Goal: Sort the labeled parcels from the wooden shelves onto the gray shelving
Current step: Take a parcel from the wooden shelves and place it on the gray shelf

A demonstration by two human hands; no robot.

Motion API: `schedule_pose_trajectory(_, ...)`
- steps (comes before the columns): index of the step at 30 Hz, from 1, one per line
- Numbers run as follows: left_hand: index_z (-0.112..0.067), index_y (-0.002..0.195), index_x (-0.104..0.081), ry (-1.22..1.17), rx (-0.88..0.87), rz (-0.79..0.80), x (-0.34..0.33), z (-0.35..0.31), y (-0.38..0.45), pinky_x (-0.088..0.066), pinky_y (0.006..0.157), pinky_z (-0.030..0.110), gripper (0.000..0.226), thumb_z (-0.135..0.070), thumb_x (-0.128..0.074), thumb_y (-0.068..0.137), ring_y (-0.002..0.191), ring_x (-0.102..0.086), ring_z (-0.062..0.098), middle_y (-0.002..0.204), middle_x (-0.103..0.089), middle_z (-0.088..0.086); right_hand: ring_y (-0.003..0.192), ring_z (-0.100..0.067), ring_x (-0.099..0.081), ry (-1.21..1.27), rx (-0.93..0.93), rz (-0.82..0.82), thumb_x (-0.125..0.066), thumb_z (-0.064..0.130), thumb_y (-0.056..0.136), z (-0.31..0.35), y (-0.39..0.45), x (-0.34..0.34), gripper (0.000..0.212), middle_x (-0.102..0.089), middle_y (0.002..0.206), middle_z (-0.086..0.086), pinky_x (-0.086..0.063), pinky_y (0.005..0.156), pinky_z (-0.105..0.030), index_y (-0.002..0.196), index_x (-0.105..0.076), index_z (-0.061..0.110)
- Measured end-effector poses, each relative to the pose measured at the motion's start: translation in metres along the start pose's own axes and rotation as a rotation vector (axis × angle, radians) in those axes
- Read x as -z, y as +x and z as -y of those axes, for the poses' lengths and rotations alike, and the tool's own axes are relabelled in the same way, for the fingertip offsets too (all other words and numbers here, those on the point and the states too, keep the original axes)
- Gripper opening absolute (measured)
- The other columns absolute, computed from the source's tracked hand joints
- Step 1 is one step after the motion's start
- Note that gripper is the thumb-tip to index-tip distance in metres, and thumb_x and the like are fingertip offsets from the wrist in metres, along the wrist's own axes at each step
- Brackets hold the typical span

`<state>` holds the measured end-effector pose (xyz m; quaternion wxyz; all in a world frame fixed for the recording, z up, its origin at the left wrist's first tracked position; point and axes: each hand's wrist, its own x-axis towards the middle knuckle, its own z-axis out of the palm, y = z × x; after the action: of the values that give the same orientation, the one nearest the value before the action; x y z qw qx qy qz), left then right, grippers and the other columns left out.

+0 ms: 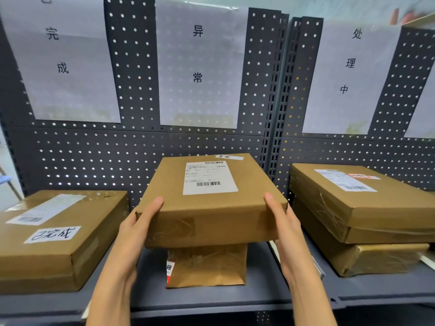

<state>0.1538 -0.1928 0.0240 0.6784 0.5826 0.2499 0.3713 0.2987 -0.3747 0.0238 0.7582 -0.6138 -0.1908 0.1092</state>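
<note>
A flat brown cardboard parcel (207, 203) with a white shipping label and a small handwritten tag is held level over the middle of the gray shelf (211, 300). My left hand (138, 224) grips its near left corner, thumb on top. My right hand (282, 220) grips its near right corner the same way. Under the parcel sits a smaller taped brown parcel (207, 267) with a red and white sticker; whether the two touch is unclear.
A wide parcel (54, 238) with a handwritten label lies on the left of the shelf. Two stacked parcels (367, 208) lie on the right. Three paper signs (200, 67) hang on the gray pegboard back panel. A slotted upright post (280, 114) divides the bays.
</note>
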Motion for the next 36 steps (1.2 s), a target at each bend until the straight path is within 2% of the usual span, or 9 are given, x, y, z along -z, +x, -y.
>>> schedule_pose_trajectory(4, -0.027, 0.117, -0.053, 0.024, 0.024, -0.004, 0.001, -0.001, 0.005, -0.044, 0.099, 0.040, 0.040, -0.047, -0.061, 0.084, 0.104, -0.057, 0.011, 0.111, -0.060, -0.010, 0.118, -0.007, -0.051, -0.008, -0.006, -0.002, -0.061, 0.062, 0.068, 0.002, 0.004, -0.002, 0.076, -0.056, 0.128, 0.015, -0.041, 0.101, -0.034, 0.138, -0.044, 0.038)
schedule_pose_trajectory(7, -0.027, 0.117, -0.053, 0.025, 0.037, -0.002, 0.002, -0.001, 0.008, -0.043, 0.102, 0.042, 0.042, -0.049, -0.061, 0.083, 0.105, -0.057, 0.012, 0.111, -0.061, -0.009, 0.114, -0.003, -0.051, 0.002, -0.006, -0.005, -0.060, 0.056, 0.078, 0.000, 0.006, -0.006, 0.059, -0.056, 0.125, 0.016, -0.041, 0.091, -0.028, 0.132, -0.047, 0.038)
schedule_pose_trajectory(13, -0.028, 0.119, -0.047, 0.018, 0.034, 0.006, 0.000, 0.000, 0.012, -0.040, 0.085, 0.030, 0.042, -0.050, -0.058, 0.085, 0.096, -0.053, 0.004, 0.105, -0.056, -0.014, 0.107, 0.000, -0.052, 0.001, -0.026, -0.024, -0.058, 0.051, 0.084, 0.002, 0.008, -0.009, 0.049, -0.056, 0.120, 0.016, -0.042, 0.081, -0.026, 0.130, -0.046, 0.038)
schedule_pose_trajectory(18, -0.029, 0.120, -0.049, 0.023, 0.030, 0.014, 0.000, 0.002, 0.015, -0.042, 0.068, 0.023, 0.043, -0.051, -0.056, 0.085, 0.096, -0.055, 0.005, 0.107, -0.058, -0.012, 0.113, -0.009, -0.051, -0.045, -0.057, -0.035, -0.059, 0.056, 0.080, 0.001, 0.011, -0.009, 0.062, -0.055, 0.126, 0.010, -0.042, 0.096, -0.035, 0.136, -0.044, 0.034)
schedule_pose_trajectory(21, -0.030, 0.119, -0.047, 0.037, 0.016, 0.025, 0.002, 0.003, 0.018, -0.042, 0.073, 0.025, 0.042, -0.053, -0.056, 0.085, 0.096, -0.054, 0.004, 0.105, -0.057, -0.014, 0.113, -0.009, -0.051, -0.061, -0.066, -0.032, -0.059, 0.058, 0.078, 0.002, 0.012, -0.009, 0.060, -0.055, 0.125, 0.011, -0.041, 0.103, -0.039, 0.133, -0.046, 0.036)
schedule_pose_trajectory(27, -0.030, 0.124, -0.050, 0.063, -0.017, 0.066, 0.007, 0.005, 0.018, -0.040, 0.097, 0.032, 0.053, -0.059, -0.058, 0.081, 0.108, -0.054, 0.004, 0.116, -0.058, -0.016, 0.122, -0.009, -0.045, -0.078, -0.050, -0.056, -0.061, 0.057, 0.081, 0.005, 0.012, -0.006, 0.067, -0.046, 0.137, 0.010, -0.036, 0.092, -0.030, 0.141, -0.041, 0.033)
schedule_pose_trajectory(30, -0.030, 0.143, -0.041, 0.074, -0.103, -0.016, 0.008, 0.002, 0.011, -0.037, 0.099, 0.029, 0.078, -0.061, -0.065, 0.075, 0.122, -0.047, 0.007, 0.136, -0.047, -0.012, 0.123, -0.008, -0.041, -0.111, 0.055, -0.129, -0.064, 0.047, 0.085, 0.010, 0.005, -0.004, 0.065, -0.043, 0.137, 0.010, -0.036, 0.096, -0.029, 0.143, -0.040, 0.033)
schedule_pose_trajectory(33, -0.032, 0.144, -0.039, 0.211, -0.308, -0.133, 0.011, -0.007, -0.003, -0.038, 0.099, 0.029, 0.066, -0.047, -0.063, 0.084, 0.123, -0.046, 0.007, 0.138, -0.047, -0.009, 0.131, -0.010, -0.040, -0.403, 0.340, -0.266, -0.067, 0.042, 0.085, 0.010, -0.007, -0.004, 0.058, -0.047, 0.139, 0.010, -0.034, 0.110, -0.038, 0.138, -0.049, 0.027)
schedule_pose_trajectory(36, -0.029, 0.139, -0.047, 0.476, -0.499, -0.193, 0.017, -0.011, -0.022, -0.038, 0.101, 0.030, 0.058, -0.042, -0.065, 0.086, 0.121, -0.046, 0.006, 0.133, -0.052, -0.010, 0.130, -0.014, -0.039, -0.668, 0.607, -0.296, -0.066, 0.041, 0.087, 0.009, -0.021, -0.006, 0.049, -0.051, 0.137, 0.004, -0.033, 0.110, -0.043, 0.131, -0.057, 0.021)
